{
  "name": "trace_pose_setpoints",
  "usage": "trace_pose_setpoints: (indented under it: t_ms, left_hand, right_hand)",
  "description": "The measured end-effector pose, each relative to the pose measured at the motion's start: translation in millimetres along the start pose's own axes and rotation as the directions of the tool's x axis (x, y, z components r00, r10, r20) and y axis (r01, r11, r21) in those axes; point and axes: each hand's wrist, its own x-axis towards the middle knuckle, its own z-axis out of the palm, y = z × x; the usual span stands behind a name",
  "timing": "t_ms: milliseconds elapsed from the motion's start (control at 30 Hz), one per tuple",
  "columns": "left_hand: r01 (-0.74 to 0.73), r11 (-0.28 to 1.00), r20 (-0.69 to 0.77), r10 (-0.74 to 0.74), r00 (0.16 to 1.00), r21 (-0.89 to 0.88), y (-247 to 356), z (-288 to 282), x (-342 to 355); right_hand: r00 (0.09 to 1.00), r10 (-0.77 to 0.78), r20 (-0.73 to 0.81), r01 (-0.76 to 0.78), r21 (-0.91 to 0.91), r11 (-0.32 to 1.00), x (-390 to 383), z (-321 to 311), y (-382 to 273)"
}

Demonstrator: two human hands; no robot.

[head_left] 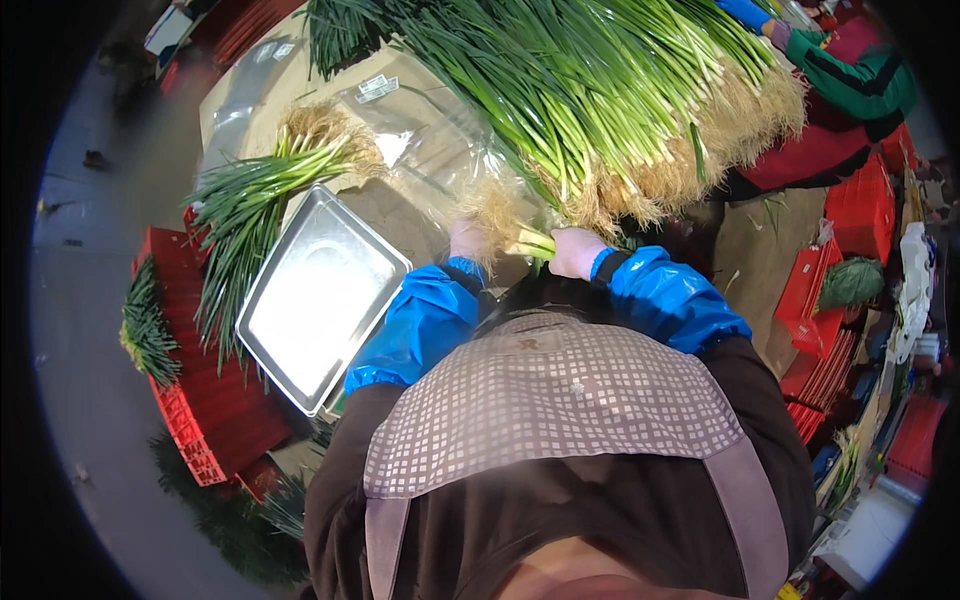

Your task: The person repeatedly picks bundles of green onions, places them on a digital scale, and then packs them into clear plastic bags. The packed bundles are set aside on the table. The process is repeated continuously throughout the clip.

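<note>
Beige bench (310, 85) seen from above, crossed by bright light and shadow, with a grey floor (90, 300) at left. Near the wearer's chest, the right hand (578, 252) is closed around the pale green stalks of a small scallion bunch (536, 243), whose roots point left. Those roots fall in front of the left hand (468, 243); its fingers are largely hidden, so whether it grips cannot be told. Both forearms wear blue sleeve covers (415, 325).

Left of the hands, a rectangular metal tray (325, 290) lies tilted in view, its shiny inner base facing upward. Beyond the hands, a clear plastic sheet (440, 125) lies wrinkled on the bench. A loose pile of scallions (290, 165) rests behind the tray, its leaves trailing down the tray's left side. A large heap of scallions (600, 100) fills the far right, roots toward the wearer and the right.

Farther out, red crates (215, 400) stand at left, with more scallion leaves (150, 330) along their outer edge. At right, another red crate (803, 290) adjoins a dark green bundle (850, 283), whether inside or alongside being unclear. Upper right: a co-worker's green sleeve (850, 80).
</note>
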Motion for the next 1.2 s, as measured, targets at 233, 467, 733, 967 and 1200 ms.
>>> trace_pose_setpoints:
  t_ms: [233,467,733,967,1200]
  left_hand:
    - [-0.152,0.469,-0.136,0.525,0.840,0.870,6,29,0]
    - [-0.367,-0.464,0.525,0.276,0.805,0.806,16,72,-30]
    - [-0.366,-0.220,0.416,0.258,0.872,0.904,-1,105,-38]
    - [-0.532,-0.590,0.649,-0.017,0.761,0.608,6,133,-27]
    - [-0.576,-0.412,0.686,0.194,0.701,0.706,7,132,-43]
  right_hand:
    - [0.982,0.021,0.190,-0.039,0.091,0.995,6,2,0]
    - [0.877,-0.245,0.413,-0.251,0.829,0.500,-4,-31,28]
    - [0.882,-0.365,0.297,-0.204,0.940,0.274,-6,-33,28]
    - [0.921,-0.331,-0.206,0.386,0.366,0.846,-6,-40,7]
    - [0.844,-0.535,0.046,0.061,0.982,0.181,-52,-74,24]
